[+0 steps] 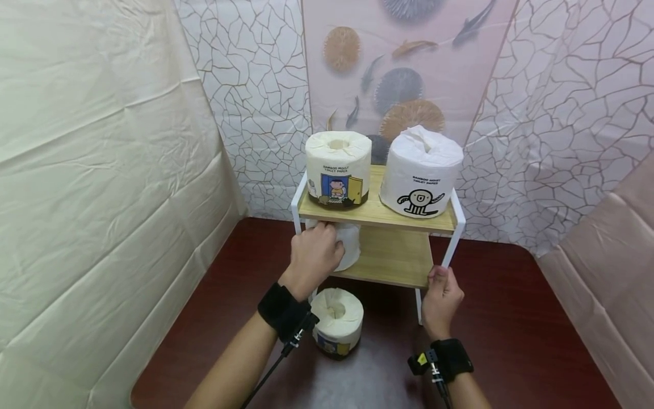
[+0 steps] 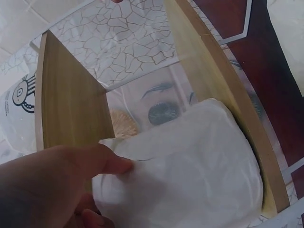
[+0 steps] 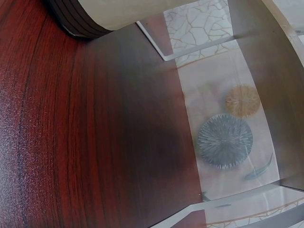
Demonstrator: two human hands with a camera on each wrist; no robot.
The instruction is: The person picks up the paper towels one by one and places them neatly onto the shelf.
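Observation:
My left hand grips a white toilet paper roll at the left of the lower board of a two-tier shelf rack. In the left wrist view, the thumb lies against the wrapped roll, which sits between the two boards. My right hand holds the rack's white right-hand leg by the front corner of the lower board. Up on the top board stand a cream toilet paper roll at left and a white toilet paper roll at right.
Another cream toilet paper roll stands on the dark red table, in front of the rack's left side. Patterned cloth hangs behind the rack, and a cream curtain borders the table on the left.

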